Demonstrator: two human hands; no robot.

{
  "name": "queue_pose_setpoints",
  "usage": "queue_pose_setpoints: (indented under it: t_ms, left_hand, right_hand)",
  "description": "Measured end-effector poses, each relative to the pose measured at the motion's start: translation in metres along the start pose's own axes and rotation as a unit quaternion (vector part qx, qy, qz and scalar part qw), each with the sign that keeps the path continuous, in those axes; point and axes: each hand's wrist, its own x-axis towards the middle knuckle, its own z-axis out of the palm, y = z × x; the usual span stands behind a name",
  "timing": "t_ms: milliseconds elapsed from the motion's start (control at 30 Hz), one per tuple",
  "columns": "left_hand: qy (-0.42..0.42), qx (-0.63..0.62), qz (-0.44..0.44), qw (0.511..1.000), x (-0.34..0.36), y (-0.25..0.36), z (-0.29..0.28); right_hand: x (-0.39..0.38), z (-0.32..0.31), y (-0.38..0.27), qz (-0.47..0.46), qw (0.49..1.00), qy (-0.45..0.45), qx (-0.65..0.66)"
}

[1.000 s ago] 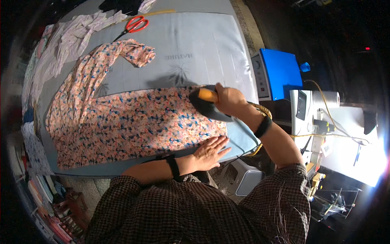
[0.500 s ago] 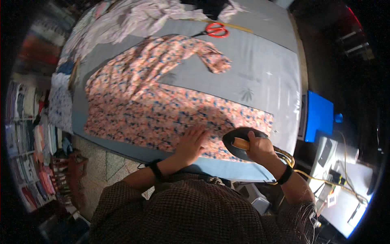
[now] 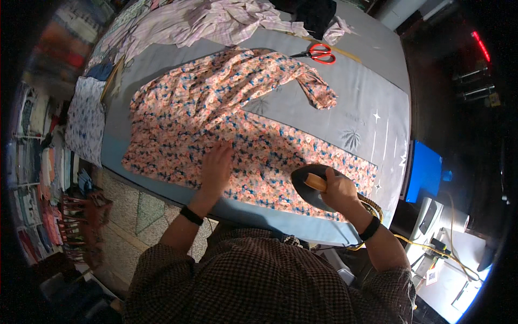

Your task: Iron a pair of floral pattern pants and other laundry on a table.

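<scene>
A floral garment [image 3: 259, 151] in peach, pink and blue is spread over the grey-covered table. Its lower part lies fairly flat, while the upper part and one sleeve [image 3: 318, 93] are bunched and creased. My right hand [image 3: 340, 190] is wrapped round the wooden handle of a dark clothes iron [image 3: 307, 186], which rests on the cloth near its right end. Further left, my left hand [image 3: 217, 168] lies flat on the fabric with its fingers stretched out, holding nothing. The iron's soleplate is hidden from view.
Red-handled scissors [image 3: 322, 54] lie beyond the sleeve, beside a yellow ruler-like strip. Crumpled pale striped cloth [image 3: 199, 24] and black fabric [image 3: 315, 19] cover the far edge. A yellow cord [image 3: 415, 237] trails off right. Shelves of folded cloth [image 3: 29, 183] stand at left.
My left hand has slid left along the garment, away from the iron. The iron in my right hand stays near the right end, turned slightly. The whole view has shifted a little.
</scene>
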Motion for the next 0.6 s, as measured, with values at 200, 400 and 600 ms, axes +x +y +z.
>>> queue_pose_setpoints:
  t_ms: [200, 400, 600]
  left_hand:
    - [0.134, -0.005, 0.044, 0.99, 0.001, -0.065, -0.006]
    - [0.144, -0.034, 0.139, 0.979, 0.01, -0.075, -0.023]
    - [0.149, -0.049, 0.106, 0.982, 0.005, -0.092, -0.026]
  right_hand:
    - [0.004, 0.0, -0.005, 0.023, 1.0, 0.015, 0.007]
    - [0.004, 0.0, -0.01, 0.065, 0.996, 0.044, 0.044]
    - [0.002, -0.004, -0.014, 0.061, 0.995, 0.059, 0.052]
